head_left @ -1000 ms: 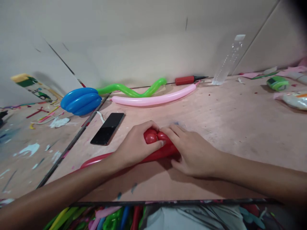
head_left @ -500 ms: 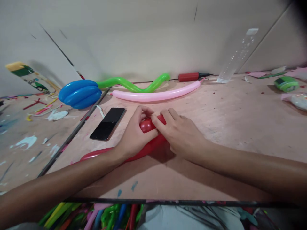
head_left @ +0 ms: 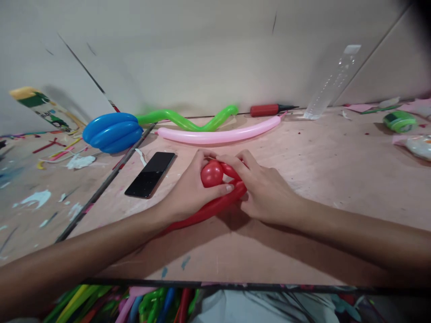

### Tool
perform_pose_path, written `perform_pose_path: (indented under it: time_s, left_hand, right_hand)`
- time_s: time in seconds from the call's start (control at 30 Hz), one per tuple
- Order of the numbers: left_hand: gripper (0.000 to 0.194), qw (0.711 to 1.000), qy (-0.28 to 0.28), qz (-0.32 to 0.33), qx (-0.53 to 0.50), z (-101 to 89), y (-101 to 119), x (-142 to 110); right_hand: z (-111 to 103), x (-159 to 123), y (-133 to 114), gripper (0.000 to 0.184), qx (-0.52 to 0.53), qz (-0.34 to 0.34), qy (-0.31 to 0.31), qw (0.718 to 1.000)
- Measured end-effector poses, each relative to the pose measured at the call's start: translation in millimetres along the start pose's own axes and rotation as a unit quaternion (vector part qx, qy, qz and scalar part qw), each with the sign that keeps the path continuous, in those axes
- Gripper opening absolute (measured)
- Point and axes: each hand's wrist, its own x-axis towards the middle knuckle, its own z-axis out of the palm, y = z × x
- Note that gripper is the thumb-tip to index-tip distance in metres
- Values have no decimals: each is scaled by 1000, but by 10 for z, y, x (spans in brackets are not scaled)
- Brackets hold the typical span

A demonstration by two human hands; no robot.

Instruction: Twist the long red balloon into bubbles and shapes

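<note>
Head view shows a red balloon (head_left: 217, 204) in the near middle, its long axis running from near left to far right, slightly slanted. Its plain length emerges from beneath the left forearm; at the right end it bends back leftward, and a round bubble (head_left: 212, 173) faces up. The left hand (head_left: 188, 193) cups that bubble between thumb and fingers; the right hand (head_left: 266, 190) grasps the bend. Beneath lies a pinkish tabletop (head_left: 336, 184), scuffed, with a dark seam (head_left: 97, 202) at left and paint smears beyond it. A pale, panelled wall (head_left: 202, 58) rises along the far edge, behind a pink balloon (head_left: 218, 137).
</note>
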Motion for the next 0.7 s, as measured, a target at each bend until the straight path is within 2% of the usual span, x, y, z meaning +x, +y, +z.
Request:
perform_pose_path:
  time_s: [0.07, 0.1, 0.2, 0.27, 0.5, 0.7]
  left_hand:
    - [68, 999, -14, -34, -18, -21, 14, -33]
    - [66, 998, -38, -56, -14, -36, 24, -51]
    - [43, 980, -149, -116, 62, -69, 77, -111]
    - [38, 965, -204, -122, 111, -65, 128, -161]
    - [32, 963, -232, -53, 123, 46, 206, -271]
    - [27, 956, -263, -61, 118, 76, 118, -251]
  right_hand:
    - [-3, -31, 5, 91, 13, 11, 18, 1000]
    - [-1, -46, 1, 89, 18, 20, 27, 999]
    - [25, -105, -32, 94, 36, 58, 40, 997]
    - [58, -157, -69, 103, 56, 70, 39, 995]
    - [111, -261, -167, 111, 103, 31, 52, 993]
    - [83, -234, -186, 105, 126, 6, 34, 991]
